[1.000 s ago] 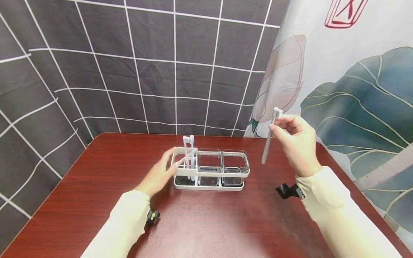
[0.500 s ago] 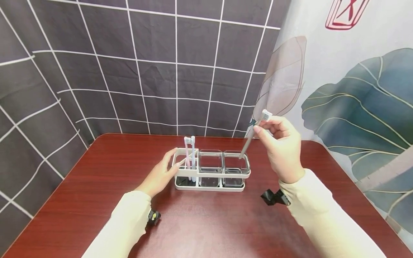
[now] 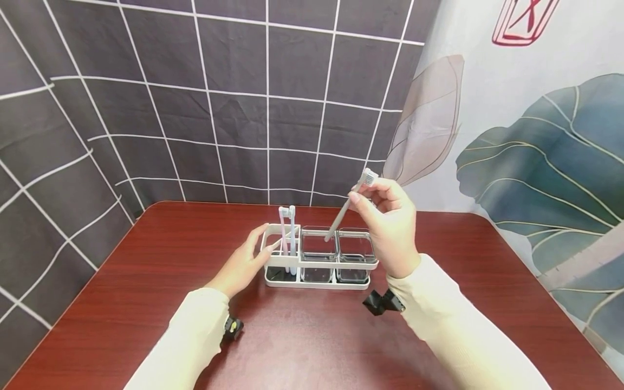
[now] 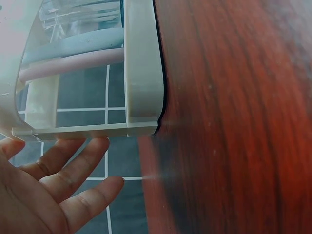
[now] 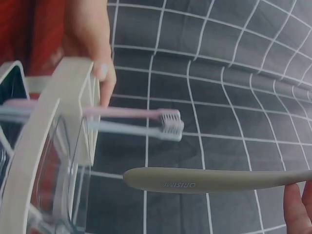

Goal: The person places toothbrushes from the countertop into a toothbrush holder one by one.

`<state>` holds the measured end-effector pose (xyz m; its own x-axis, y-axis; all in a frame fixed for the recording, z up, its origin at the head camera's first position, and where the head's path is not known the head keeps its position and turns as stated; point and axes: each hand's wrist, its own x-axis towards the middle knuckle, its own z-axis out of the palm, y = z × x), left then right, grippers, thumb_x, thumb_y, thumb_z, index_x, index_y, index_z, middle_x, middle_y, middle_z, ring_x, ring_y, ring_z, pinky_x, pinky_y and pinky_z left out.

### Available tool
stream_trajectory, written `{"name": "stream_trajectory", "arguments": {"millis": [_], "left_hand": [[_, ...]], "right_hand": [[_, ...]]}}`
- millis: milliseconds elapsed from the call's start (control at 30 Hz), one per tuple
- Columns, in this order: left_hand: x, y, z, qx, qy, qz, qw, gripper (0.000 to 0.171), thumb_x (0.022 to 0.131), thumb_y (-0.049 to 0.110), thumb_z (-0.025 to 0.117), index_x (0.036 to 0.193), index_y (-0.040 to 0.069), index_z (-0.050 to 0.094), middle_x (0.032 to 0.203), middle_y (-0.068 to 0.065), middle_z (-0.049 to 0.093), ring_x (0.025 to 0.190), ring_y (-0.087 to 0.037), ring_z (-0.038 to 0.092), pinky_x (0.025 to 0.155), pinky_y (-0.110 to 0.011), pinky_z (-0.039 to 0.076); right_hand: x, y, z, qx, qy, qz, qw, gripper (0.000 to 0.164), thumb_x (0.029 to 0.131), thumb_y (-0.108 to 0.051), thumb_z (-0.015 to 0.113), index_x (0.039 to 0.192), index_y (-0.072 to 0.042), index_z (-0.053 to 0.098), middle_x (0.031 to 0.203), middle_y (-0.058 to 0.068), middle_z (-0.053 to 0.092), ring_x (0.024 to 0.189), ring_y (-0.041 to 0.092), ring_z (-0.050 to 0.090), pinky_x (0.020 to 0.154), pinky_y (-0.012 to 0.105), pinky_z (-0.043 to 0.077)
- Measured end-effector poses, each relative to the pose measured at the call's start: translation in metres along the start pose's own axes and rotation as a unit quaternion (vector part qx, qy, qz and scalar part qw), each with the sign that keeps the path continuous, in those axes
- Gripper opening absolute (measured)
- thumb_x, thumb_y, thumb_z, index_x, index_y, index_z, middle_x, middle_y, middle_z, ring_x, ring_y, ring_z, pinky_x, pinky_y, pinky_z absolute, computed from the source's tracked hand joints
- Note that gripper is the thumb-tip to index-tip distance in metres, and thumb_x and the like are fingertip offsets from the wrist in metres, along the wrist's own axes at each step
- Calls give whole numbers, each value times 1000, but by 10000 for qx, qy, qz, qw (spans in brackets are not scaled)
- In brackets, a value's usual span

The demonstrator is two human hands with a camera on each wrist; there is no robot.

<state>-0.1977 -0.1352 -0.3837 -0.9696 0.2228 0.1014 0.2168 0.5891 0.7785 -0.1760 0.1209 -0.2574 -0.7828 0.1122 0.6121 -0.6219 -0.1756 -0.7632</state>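
Note:
A white toothbrush holder (image 3: pixel 317 262) stands on the table with two clear cups, the middle cup (image 3: pixel 317 275) and the right cup (image 3: pixel 352 275). Its left slots hold a pink toothbrush (image 3: pixel 283 232) and a light blue toothbrush (image 3: pixel 292 234), both upright, bristles up. My left hand (image 3: pixel 240 266) holds the holder's left end, thumb at the front rim; in the left wrist view its fingertips (image 4: pixel 100 145) touch the end frame. Between thumb and fingers, my right hand (image 3: pixel 394 223) pinches a grey toothbrush (image 3: pixel 343 211) near its head. It slants above the middle cup, handle end down and left.
The dark red wooden table (image 3: pixel 146 281) has a rounded back edge. Behind it hangs a dark grey cloth (image 3: pixel 234 119) with a white grid, and to the right a curtain (image 3: pixel 536 162) with a leaf pattern. Small black devices sit on both wrists.
My right hand has carried the grey toothbrush leftward, from right of the holder, past the right cup, to above the middle cup. The brush tilts more. My left hand stays on the holder.

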Motion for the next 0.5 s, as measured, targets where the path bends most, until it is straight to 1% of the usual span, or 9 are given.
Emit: {"name": "stream_trajectory", "arguments": {"millis": [133,333,500], "left_hand": [[0,-1,0,101,81,61,9999,62,99,33,50,152,16,25,151,-16,36,133,-38,42,107,-58,32],[1,-3,1,54,63,26,10000,62,99,32,51,152,16,24,152,-15,35,135,-37,40,108,-58,31],[1,-3,1,139,132,107,9998,61,99,32,50,152,15,25,151,-15,38,132,-38,43,108,-57,32]], "right_hand": [[-3,4,10,32,-78,-18,10000,26,82,11,66,89,-13,65,86,-1,65,76,11,62,73,25,56],[-6,11,22,333,-253,-25,9991,31,82,15,63,89,-16,62,87,-3,66,79,11,63,74,26,56],[-9,20,31,334,-390,11,9987,34,83,16,61,89,-17,62,87,-2,66,79,11,63,73,25,56]]}}
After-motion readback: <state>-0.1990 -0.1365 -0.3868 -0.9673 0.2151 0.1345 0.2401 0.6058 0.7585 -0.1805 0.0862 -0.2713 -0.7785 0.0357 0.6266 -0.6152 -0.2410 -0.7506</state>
